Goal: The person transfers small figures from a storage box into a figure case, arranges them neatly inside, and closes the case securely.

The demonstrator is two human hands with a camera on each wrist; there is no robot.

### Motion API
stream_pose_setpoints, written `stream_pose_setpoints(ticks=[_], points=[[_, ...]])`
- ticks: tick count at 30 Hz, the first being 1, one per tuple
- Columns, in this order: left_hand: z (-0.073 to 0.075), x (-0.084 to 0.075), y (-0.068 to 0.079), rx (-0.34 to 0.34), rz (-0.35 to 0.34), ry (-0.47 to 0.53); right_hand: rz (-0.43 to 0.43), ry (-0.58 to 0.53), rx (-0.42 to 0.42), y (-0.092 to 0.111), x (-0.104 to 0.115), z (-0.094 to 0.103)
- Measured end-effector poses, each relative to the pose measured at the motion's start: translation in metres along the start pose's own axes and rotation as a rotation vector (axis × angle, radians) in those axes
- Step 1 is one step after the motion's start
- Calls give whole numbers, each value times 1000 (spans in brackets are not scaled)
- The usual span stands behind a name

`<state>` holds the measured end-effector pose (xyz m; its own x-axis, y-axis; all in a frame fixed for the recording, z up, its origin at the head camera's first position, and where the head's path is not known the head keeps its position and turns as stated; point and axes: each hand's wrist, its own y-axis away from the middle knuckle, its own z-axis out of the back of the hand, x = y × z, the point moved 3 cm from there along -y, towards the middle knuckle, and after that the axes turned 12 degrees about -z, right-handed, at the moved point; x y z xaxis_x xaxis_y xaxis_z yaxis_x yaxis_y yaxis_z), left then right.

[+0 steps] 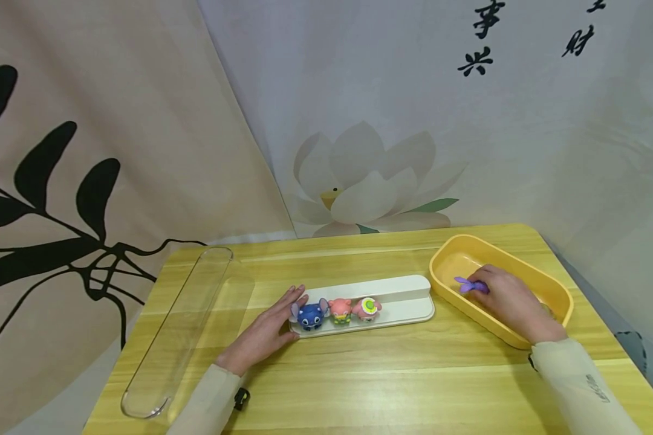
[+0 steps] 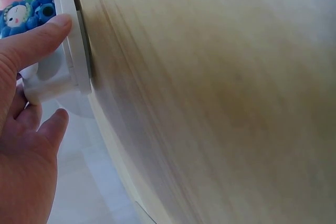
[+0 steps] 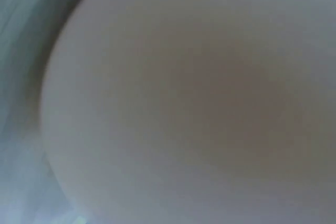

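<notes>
A white tray-like base (image 1: 405,309) with a raised back strip lies mid-table. On its left part stand a blue big-eared figurine (image 1: 311,315), a pink figurine (image 1: 340,310) and another pink one with a yellow-green swirl (image 1: 367,309). My left hand (image 1: 266,335) holds the base's left end, its thumb at the front edge and its fingers toward the back; the left wrist view also shows this hand (image 2: 26,72) against the rim. Inside the yellow bin, my right hand (image 1: 508,299) pinches a small purple figurine (image 1: 472,285), partly hidden by the fingers. The right wrist view is a blur.
The yellow bin (image 1: 544,281) stands at the table's right; its contents are mostly hidden by my right hand. A long clear plastic cover (image 1: 176,338) lies on the left side of the wooden table (image 1: 359,386). A printed curtain (image 1: 370,121) hangs behind.
</notes>
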<state>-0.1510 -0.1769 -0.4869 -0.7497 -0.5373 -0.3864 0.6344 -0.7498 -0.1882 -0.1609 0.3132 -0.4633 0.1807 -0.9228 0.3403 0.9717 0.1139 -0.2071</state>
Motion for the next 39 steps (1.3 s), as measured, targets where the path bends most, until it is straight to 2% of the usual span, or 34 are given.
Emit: stream_pose_setpoints(ticks=[4,9,11,16,23,34,39], points=[[1,0,0,0,-4,-1,-34,-48,-23,2,5,12],[1,0,-1,10,-4,-5,27,-79,-141,3,15,27],[1,0,-1,13,-2,-8,35,-92,-157,4,20,33],[1,0,-1,10,2,1,3,-125,-120,8,31,43],[1,0,-1,12,1,5,19,-180,-132,12,47,49],[1,0,-1,6,-1,12,69,-263,-194,13,71,47],[1,0,-1,4,2,14,75,-328,-172,13,80,45]])
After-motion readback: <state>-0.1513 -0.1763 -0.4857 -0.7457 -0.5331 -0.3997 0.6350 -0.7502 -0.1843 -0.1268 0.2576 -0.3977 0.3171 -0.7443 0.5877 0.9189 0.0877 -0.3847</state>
